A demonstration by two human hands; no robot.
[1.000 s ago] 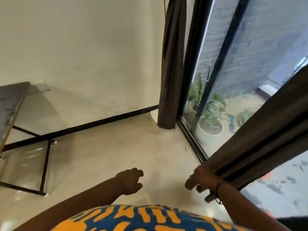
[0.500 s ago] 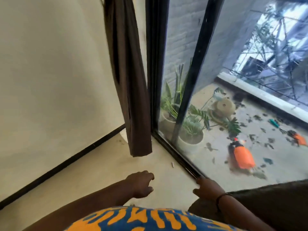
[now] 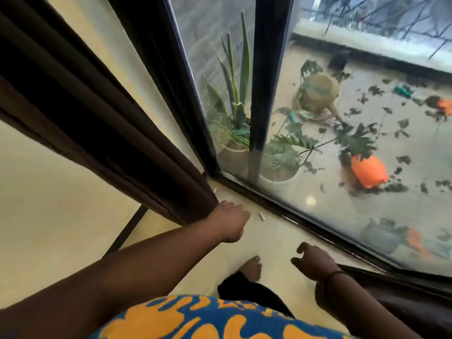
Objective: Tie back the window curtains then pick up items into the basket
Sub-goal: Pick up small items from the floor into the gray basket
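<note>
The left hand (image 3: 230, 223) touches the hem of the dark curtain (image 3: 102, 113) at 9 o'clock; whether it grips, I cannot tell. The right hand (image 3: 315, 264) is loosely curled and holds nothing. The cloth looks soft and heavy, so better gather it mid-height.

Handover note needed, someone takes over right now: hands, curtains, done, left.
Left hand: reaching the lower edge of the brown curtain by the window frame; grip not clear.
Right hand: loosely curled, holding nothing.
A second dark curtain lies low by the right arm.
Done: no tie visible on either curtain.
Left: tie back both, then collect items; no basket in view.
</note>
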